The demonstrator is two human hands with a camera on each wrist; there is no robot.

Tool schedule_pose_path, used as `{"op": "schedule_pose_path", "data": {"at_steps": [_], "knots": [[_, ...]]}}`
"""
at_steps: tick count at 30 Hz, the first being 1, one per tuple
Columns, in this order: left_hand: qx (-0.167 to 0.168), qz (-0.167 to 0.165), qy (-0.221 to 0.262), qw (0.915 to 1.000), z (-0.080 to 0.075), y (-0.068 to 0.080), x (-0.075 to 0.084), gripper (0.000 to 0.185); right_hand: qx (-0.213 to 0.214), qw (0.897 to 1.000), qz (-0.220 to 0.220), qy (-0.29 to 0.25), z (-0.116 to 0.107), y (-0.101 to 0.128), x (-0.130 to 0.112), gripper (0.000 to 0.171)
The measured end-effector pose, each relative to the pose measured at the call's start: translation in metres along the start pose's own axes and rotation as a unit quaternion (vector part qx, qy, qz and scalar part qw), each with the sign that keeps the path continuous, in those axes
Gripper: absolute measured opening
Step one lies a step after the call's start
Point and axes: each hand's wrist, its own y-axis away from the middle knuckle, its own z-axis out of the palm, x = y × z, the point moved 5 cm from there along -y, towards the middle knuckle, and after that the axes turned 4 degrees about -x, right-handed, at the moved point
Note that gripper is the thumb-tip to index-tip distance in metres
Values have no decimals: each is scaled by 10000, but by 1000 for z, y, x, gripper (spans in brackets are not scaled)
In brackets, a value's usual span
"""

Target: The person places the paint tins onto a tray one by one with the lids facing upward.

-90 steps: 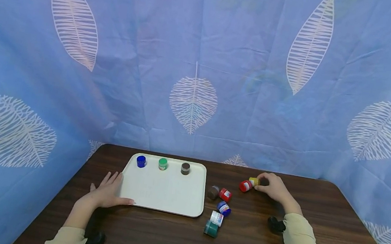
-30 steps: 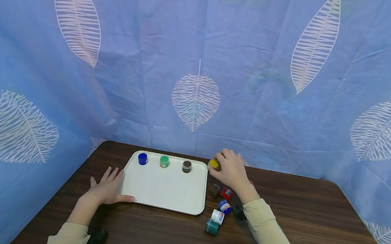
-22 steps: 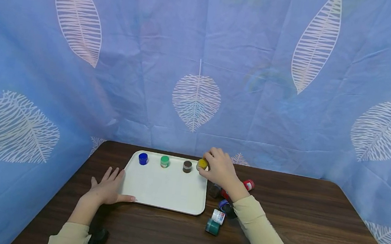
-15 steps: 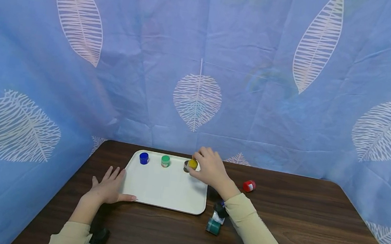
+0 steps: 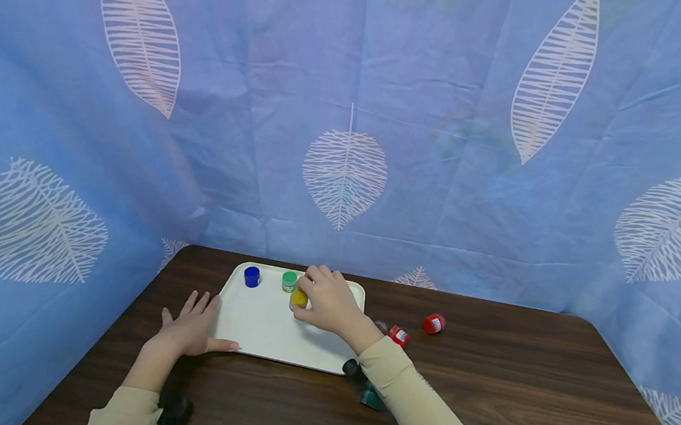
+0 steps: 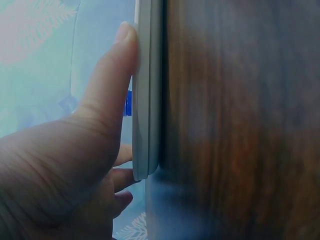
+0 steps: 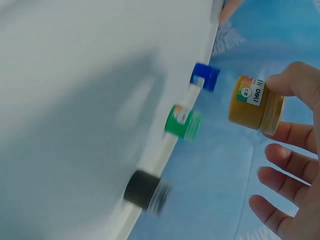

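Yellow paint jar (image 5: 299, 298) sits pinched between the thumb and fingertips of the right hand (image 5: 327, 303), held over the white tray (image 5: 262, 330) just in front of the green-lidded jar (image 5: 289, 280); whether its base touches the tray cannot be told from the head view. The right wrist view shows the same jar (image 7: 256, 103) with a white printed label, gripped by the forefinger and thumb while the other fingers (image 7: 287, 162) spread loosely below it. Along the tray's far edge stand a blue-lidded jar (image 5: 252, 277), the green one and, seen from the right wrist, a dark-lidded jar (image 7: 143, 190). The left hand (image 5: 190, 331) lies flat on the wooden table (image 5: 546, 408) with fingers straight, its thumb (image 6: 111, 75) pressed against the tray's near rim (image 6: 146, 100) at the left corner. To the right of the tray, well apart from it, a red jar (image 5: 433, 323) lies on its side, with another red-lidded jar (image 5: 398, 335) nearer the right forearm and a dark green one (image 5: 370, 397) partly hidden under the sleeve.
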Motion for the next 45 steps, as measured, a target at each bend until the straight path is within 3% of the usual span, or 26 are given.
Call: {"op": "schedule_pose_path", "data": {"at_steps": [12, 23, 36, 45], "knots": [[-10, -69, -52, 10000, -1, 2, 2, 128, -222, 9995, -193, 80, 21, -26, -32, 27], [-56, -6, -51, 10000, -4, 4, 6, 124, -419, 9983, 111, -395, 38, -48, -47, 31], [-78, 5, -72, 9999, -2, 4, 6, 126, -508, 9971, 337, -445, 54, -70, -60, 34], [-52, -3, -67, 10000, -2, 3, 3, 125, -972, 9918, 682, -475, 66, -81, -63, 36]]}}
